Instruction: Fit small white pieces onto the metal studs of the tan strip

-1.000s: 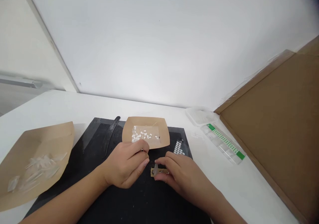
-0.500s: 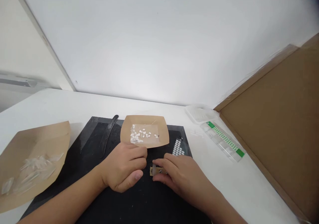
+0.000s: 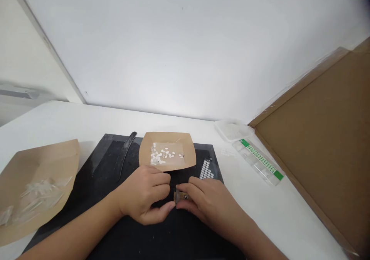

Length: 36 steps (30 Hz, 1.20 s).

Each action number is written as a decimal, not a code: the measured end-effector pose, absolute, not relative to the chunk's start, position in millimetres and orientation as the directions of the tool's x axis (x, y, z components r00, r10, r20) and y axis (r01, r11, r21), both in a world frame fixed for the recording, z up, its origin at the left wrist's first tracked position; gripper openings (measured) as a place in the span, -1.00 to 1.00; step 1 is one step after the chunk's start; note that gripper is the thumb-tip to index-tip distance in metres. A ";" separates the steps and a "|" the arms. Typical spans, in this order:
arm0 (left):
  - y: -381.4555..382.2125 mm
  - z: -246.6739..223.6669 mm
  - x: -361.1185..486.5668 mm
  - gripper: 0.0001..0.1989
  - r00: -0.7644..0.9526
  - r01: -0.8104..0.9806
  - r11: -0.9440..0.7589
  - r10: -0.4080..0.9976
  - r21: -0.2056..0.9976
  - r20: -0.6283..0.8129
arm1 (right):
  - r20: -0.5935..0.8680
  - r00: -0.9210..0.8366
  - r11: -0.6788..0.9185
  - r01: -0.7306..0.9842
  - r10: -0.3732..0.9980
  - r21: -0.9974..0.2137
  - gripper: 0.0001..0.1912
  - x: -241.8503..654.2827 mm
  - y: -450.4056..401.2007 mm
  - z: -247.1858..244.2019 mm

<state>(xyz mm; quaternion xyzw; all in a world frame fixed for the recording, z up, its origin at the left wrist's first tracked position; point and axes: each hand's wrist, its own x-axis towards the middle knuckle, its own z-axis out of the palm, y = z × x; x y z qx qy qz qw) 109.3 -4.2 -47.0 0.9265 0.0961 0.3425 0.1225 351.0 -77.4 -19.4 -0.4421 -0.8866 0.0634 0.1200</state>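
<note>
My right hand (image 3: 206, 198) pinches a small translucent piece (image 3: 177, 195) between thumb and fingertips. The piece stands on edge against the left end of a small brown block (image 3: 182, 195) with shiny metal bits, partly hidden by my fingers. My left hand (image 3: 147, 194) is beside it, fingers curled and thumb stretched out, its tip at or touching the block's left end. Nothing shows in the gap between that thumb and the fingers. Both hands are over a black mat (image 3: 138, 237). Just beyond them stands a brown paper tray (image 3: 190, 150) with several small white oval pieces (image 3: 157, 158).
At left, a larger paper tray (image 3: 66, 152) holds clear strips (image 3: 37, 198). A dark curved file (image 3: 125, 156) lies on the mat. A sheet of white oval stickers (image 3: 206, 170), a green-edged clear packet (image 3: 260, 161), a white dish (image 3: 231, 129) and a cardboard box (image 3: 323, 144) stand right.
My left thumb has stretched out to the right, up to the end of the block. My right hand keeps its pinch, shifted slightly left, and the translucent piece looks more tilted on edge.
</note>
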 end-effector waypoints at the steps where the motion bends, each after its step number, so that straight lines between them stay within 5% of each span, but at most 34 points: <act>1: -4.6 -47.1 110.3 -0.71 0.741 0.101 -0.953 0.264 0.287 0.617 | 0.162 -0.579 0.602 0.768 0.799 -0.221 -0.69 351.0 -77.2 -19.6; 16: -7.1 -50.4 114.0 -0.70 0.737 0.123 -0.961 0.255 0.246 0.626 | 0.167 -0.576 0.600 0.769 0.800 -0.220 -0.73 349.4 -77.7 -23.5; 22: -9.3 -45.7 113.2 -0.98 0.762 0.111 -0.922 0.318 0.370 0.565 | 0.109 -0.582 0.590 0.773 0.806 -0.233 -0.78 349.2 -77.1 -20.5; 36: -13.0 -42.0 114.1 -0.85 0.809 0.074 -0.897 0.310 0.437 0.500 | 0.253 -0.611 0.660 0.663 0.750 -0.354 -0.65 362.7 -63.8 -16.3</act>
